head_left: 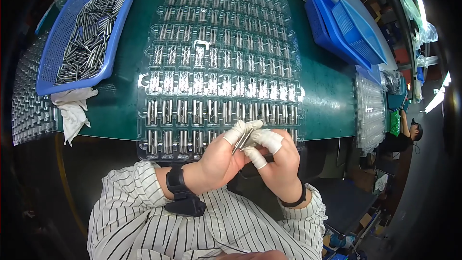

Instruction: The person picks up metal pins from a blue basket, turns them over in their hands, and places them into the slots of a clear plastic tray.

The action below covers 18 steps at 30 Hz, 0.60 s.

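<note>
My left hand (216, 162) and my right hand (283, 163) meet over the near edge of a clear plastic tray (142, 97). White finger covers wrap several fingertips. Between them I grip a few thin metal rods (242, 143), tilted and pinched by the fingers of both hands; how many is partly hidden. Rows of shiny metal rods (183, 111) stand in small groups in the tray's slots. Toward the far rows the tray's plastic glare makes the contents harder to make out.
A blue basket (126, 12) of loose metal rods stands at left, beside a white cloth (73, 114). Blue baskets (332, 38) sit at far right. Clear trays (369, 110) are stacked at the right edge, others (31, 96) at left. Two people are beyond the table at right.
</note>
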Each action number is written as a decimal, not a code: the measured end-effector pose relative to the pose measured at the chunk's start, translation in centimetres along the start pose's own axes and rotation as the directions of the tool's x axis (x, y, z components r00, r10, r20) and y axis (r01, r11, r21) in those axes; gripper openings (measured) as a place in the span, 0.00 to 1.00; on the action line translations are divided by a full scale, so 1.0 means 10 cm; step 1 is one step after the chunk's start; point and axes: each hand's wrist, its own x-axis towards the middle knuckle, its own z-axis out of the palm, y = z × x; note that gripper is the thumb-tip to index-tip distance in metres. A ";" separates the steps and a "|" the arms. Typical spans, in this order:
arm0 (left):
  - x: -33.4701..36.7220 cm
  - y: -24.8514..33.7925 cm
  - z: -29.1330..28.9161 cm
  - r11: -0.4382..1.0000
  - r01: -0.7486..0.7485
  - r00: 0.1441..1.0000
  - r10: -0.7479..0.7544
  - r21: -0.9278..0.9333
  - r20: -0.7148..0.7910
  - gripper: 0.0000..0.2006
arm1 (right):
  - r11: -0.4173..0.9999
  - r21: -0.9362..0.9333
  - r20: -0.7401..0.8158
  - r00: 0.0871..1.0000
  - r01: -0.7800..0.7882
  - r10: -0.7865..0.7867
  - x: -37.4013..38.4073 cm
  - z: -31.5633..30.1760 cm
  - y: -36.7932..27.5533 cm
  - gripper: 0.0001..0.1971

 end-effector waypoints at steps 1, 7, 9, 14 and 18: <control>0.01 0.02 -0.01 1.000 -0.009 1.000 0.010 -0.012 0.014 0.24 | 0.991 0.103 0.081 0.994 -0.081 0.073 0.03 -0.04 -0.01 0.12; -0.07 0.18 0.13 0.998 -0.066 0.998 0.066 0.001 -0.010 0.24 | 0.946 -0.017 -0.077 0.944 -0.324 0.322 0.69 -0.55 0.38 0.07; -0.14 0.24 0.20 0.998 -0.060 0.998 0.060 0.006 0.003 0.24 | 0.924 -0.117 -0.096 0.930 -0.364 0.354 0.86 -0.69 0.56 0.07; -0.47 0.32 0.40 0.999 -0.044 0.999 0.044 0.014 0.026 0.25 | 0.885 -0.316 0.053 0.925 -0.343 0.377 0.87 -0.76 0.75 0.12; -0.85 0.38 0.62 0.999 -0.040 0.999 0.039 0.027 0.011 0.25 | 0.852 -0.434 -0.004 0.946 -0.293 0.323 0.72 -0.90 0.07 0.17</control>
